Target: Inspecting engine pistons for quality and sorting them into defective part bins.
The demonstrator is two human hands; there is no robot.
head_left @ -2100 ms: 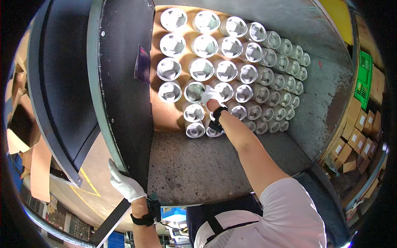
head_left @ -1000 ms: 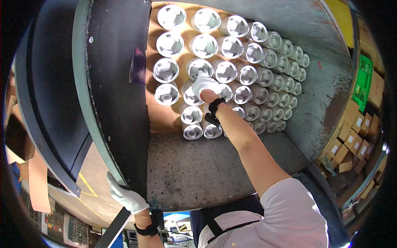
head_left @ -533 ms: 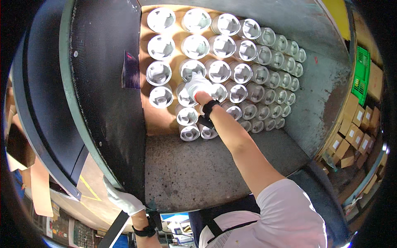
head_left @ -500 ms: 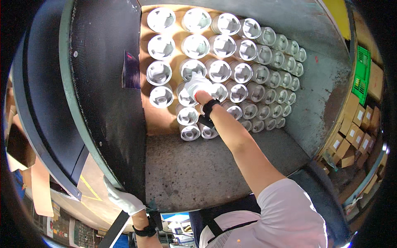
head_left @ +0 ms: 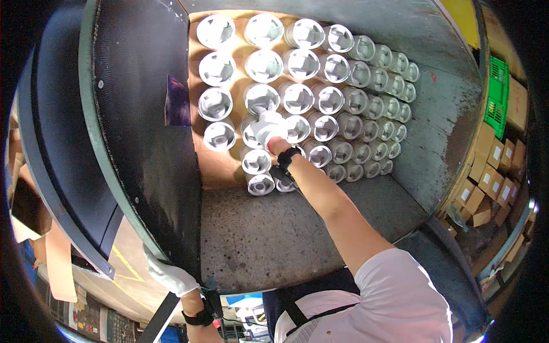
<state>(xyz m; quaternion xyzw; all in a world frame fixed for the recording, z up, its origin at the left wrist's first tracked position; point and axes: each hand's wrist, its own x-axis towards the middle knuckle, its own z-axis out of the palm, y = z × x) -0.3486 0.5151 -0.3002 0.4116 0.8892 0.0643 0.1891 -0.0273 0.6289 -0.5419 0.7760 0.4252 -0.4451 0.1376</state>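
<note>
Rows of shiny, silvery, round cylinder-shaped pieces [head_left: 263, 64] stand close together on a sheet of brown cardboard [head_left: 214, 166] inside a deep metal bin [head_left: 452, 108]. My right hand [head_left: 268, 127], in a white glove, lies over the left-middle pieces. At least one finger stretches out toward the rim of a piece [head_left: 262, 98]; glare hides the others, and I see no piece lifted in the hand. My left hand [head_left: 171, 277], also gloved in white, rests at the bin's near-left edge [head_left: 137, 226], its fingers stretched along the outside.
The bin's dark left wall [head_left: 143, 148] carries a purple-black card [head_left: 177, 102]. A bare grey floor strip [head_left: 274, 240] lies before the pieces. Beyond the right wall are cardboard boxes [head_left: 486, 183] and a green crate [head_left: 497, 97]. A black band with a small device [head_left: 211, 306] sits on my left wrist.
The whole view has shifted slightly. My right hand sits a little lower and further left in the picture, over the same pieces. My left hand stays on the edge.
</note>
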